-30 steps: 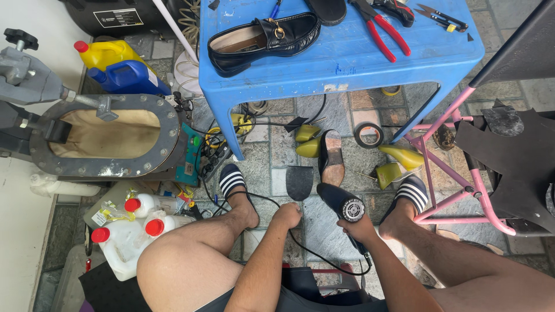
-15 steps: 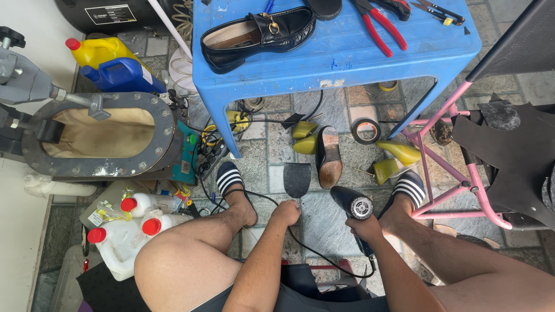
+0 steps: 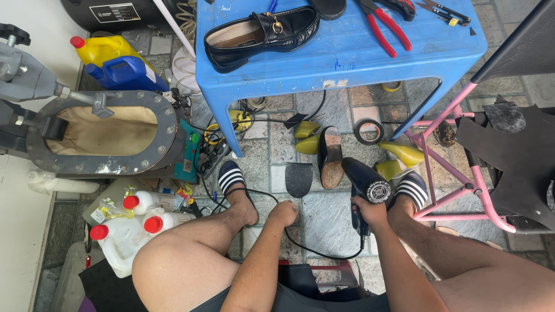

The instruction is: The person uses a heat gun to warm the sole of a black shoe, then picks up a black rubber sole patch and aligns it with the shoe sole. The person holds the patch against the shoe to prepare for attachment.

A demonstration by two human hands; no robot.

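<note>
Gripping one black heat gun (image 3: 365, 184) in right hand (image 3: 370, 211), left hand (image 3: 283, 214) fisted near one sole piece (image 3: 299, 178)

Open paving lies between the left hand (image 3: 283, 212) and right hand (image 3: 369, 211). At twelve o'clock a sole piece (image 3: 299, 179) and shoe (image 3: 330, 157) block; a cord (image 3: 312, 249) crosses at six.

Black heat gun (image 3: 365, 184) gripped by handle, nozzle aimed at shoe (image 3: 330, 156) lying sole-up on tiled floor. Dark sole piece (image 3: 299, 178) flat just beside shoe, pinched at its near edge.
</note>
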